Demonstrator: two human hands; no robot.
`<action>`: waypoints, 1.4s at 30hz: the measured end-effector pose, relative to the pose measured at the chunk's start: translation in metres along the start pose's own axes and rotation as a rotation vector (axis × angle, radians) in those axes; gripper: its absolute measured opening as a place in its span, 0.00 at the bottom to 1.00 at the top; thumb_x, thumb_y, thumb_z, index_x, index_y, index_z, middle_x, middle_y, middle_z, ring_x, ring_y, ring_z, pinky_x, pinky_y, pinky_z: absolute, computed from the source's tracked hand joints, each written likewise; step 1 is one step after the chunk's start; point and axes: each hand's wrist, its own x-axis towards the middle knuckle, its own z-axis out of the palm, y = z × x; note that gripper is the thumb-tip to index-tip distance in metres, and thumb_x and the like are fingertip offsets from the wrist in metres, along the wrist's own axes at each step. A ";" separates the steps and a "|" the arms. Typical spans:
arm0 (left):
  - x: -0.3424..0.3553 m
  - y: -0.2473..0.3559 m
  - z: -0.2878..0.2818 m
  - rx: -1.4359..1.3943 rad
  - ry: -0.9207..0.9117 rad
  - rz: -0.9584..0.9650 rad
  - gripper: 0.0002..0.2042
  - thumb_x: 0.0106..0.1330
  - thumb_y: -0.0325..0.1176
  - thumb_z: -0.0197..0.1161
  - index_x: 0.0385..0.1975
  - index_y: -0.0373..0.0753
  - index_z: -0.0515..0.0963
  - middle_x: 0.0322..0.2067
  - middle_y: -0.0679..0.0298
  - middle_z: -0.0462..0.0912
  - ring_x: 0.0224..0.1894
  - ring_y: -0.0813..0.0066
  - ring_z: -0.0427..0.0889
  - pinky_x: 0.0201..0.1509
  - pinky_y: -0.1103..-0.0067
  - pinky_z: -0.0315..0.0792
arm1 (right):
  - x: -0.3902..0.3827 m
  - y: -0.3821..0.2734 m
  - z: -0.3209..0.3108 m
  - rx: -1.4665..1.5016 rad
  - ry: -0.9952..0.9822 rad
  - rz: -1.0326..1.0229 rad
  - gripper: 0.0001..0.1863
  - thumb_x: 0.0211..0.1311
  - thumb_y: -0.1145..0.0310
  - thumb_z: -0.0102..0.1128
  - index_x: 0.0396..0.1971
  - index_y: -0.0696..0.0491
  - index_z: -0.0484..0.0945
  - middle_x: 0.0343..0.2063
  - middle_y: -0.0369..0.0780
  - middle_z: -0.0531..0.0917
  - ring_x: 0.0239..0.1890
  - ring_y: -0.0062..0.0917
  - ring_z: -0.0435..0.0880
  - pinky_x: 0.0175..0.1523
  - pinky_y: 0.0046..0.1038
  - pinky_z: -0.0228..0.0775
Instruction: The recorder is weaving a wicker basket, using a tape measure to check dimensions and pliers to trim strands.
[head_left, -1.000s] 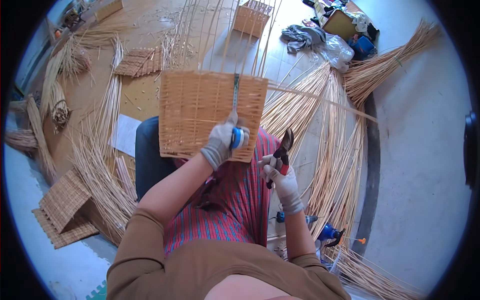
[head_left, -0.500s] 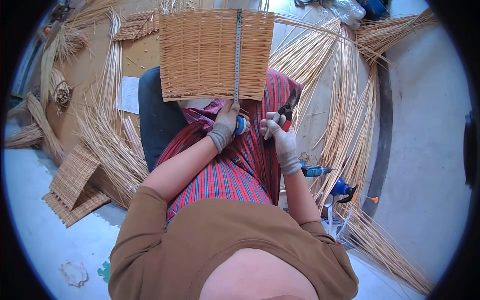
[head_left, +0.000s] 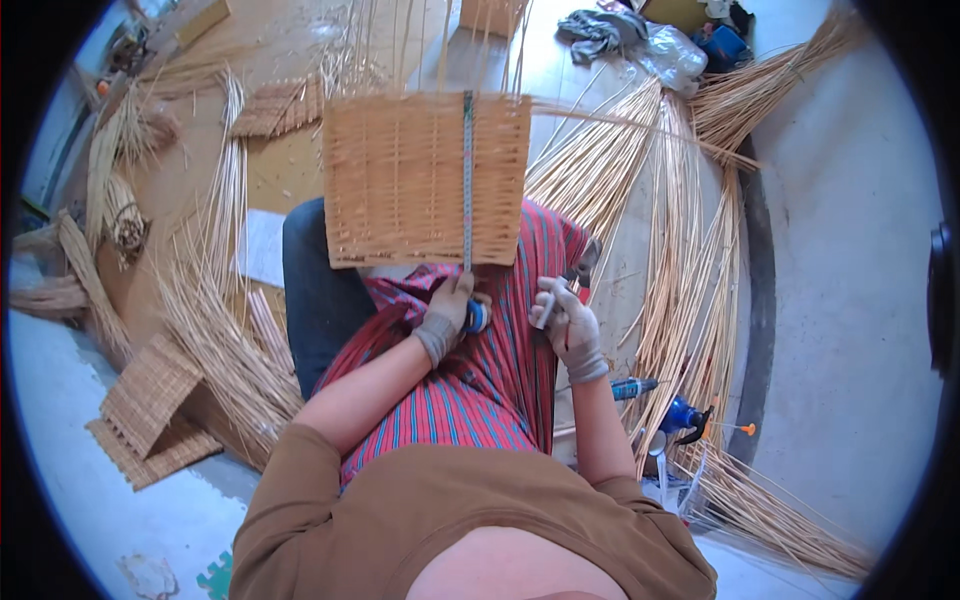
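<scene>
A woven wicker panel (head_left: 400, 185) stands in front of my lap, long loose strands rising from its top edge. The extended blade of a tape measure (head_left: 476, 317) runs up its face, right of the middle. My gloved left hand (head_left: 444, 318) is closed around the blue tape case, thumb at the blade just below the panel's lower edge. In my gloved right hand (head_left: 575, 335), apart from the panel, are pruning shears (head_left: 586, 268) with dark jaws and red on the handle. A slim silvery-grey piece (head_left: 546, 312) shows between its fingers; I cannot tell what it is.
Long bundles of pale cane strips (head_left: 690, 260) cover the floor on the right, and more strips (head_left: 215, 320) lie on the left. A blue power tool (head_left: 632, 388) and a blue spray bottle (head_left: 684, 416) are by my right forearm. Woven mats (head_left: 150, 395) lie at left.
The panel and both hands appear lower in the picture, and more floor shows beyond them. My right hand has turned, leaving less of the shears visible. The tape still lies along the panel.
</scene>
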 end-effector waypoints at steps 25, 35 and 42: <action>-0.038 0.049 -0.019 0.069 -0.078 0.279 0.14 0.78 0.40 0.49 0.45 0.37 0.77 0.34 0.65 0.83 0.35 0.81 0.79 0.46 0.81 0.75 | 0.213 -0.020 -0.177 -1.430 0.938 -0.285 0.37 0.55 0.53 0.70 0.63 0.54 0.70 0.51 0.54 0.81 0.54 0.44 0.81 0.57 0.39 0.73; -0.032 0.085 0.050 0.329 0.013 0.922 0.11 0.72 0.36 0.58 0.47 0.41 0.84 0.60 0.54 0.69 0.67 0.63 0.65 0.70 0.70 0.59 | 0.042 0.026 0.120 -0.651 -0.247 -0.588 0.26 0.72 0.55 0.54 0.61 0.57 0.68 0.62 0.45 0.71 0.64 0.31 0.70 0.66 0.34 0.63; -0.002 0.188 -0.041 -0.192 -0.144 1.010 0.15 0.70 0.22 0.55 0.56 0.37 0.71 0.42 0.64 0.76 0.42 0.77 0.73 0.49 0.79 0.71 | 0.097 -0.049 0.154 -1.448 -0.176 -0.674 0.10 0.68 0.65 0.55 0.31 0.56 0.80 0.29 0.44 0.83 0.34 0.38 0.82 0.42 0.34 0.74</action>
